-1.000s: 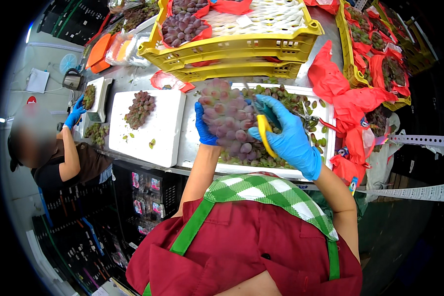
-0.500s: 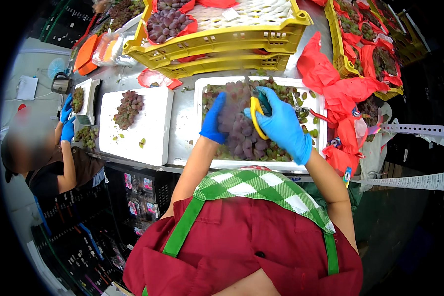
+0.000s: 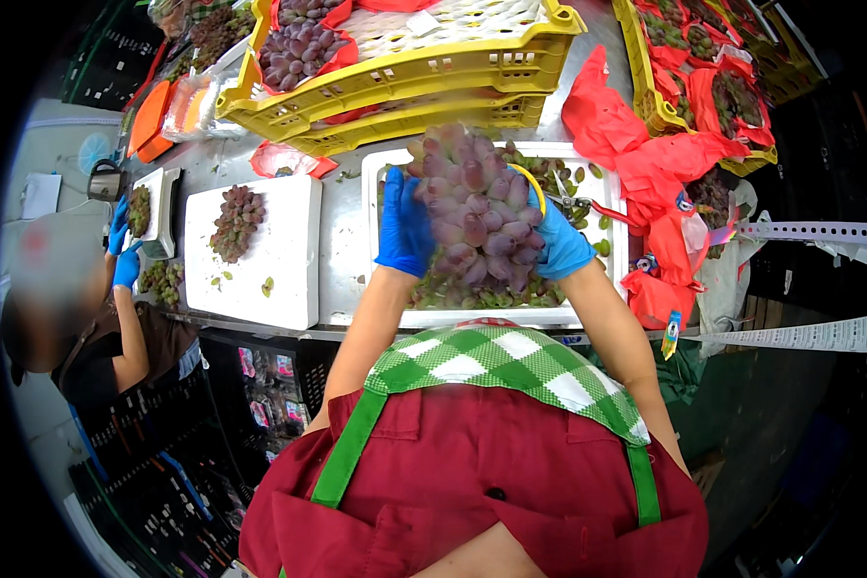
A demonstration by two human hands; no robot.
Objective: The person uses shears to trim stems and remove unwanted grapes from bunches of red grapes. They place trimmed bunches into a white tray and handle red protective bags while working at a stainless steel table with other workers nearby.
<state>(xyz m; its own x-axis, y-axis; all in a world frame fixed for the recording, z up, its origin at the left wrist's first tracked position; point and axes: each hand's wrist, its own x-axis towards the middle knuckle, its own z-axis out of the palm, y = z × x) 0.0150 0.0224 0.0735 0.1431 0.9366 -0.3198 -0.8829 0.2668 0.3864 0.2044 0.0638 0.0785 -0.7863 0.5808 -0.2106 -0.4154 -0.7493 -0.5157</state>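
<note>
Metal tabletop (image 3: 342,265) in front of us, and we've got a purple grape bunch (image 3: 477,207) up between our left hand (image 3: 405,228) and right hand (image 3: 561,246), over the white tray (image 3: 568,314) near its front edge, yellow handle loop (image 3: 538,183) by the right, fingers too blurred or hidden to tell if either's really gripping.

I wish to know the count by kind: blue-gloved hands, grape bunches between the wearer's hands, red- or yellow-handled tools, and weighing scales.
Blue-gloved hands: 4 (wearer's left hand, right hand; co-worker's two hands)
Grape bunch between wearer's hands: 1
Tools: 2 (yellow-handled tool, partly hidden; red-handled shears)
Weighing scale: 1
Total: 8
</note>
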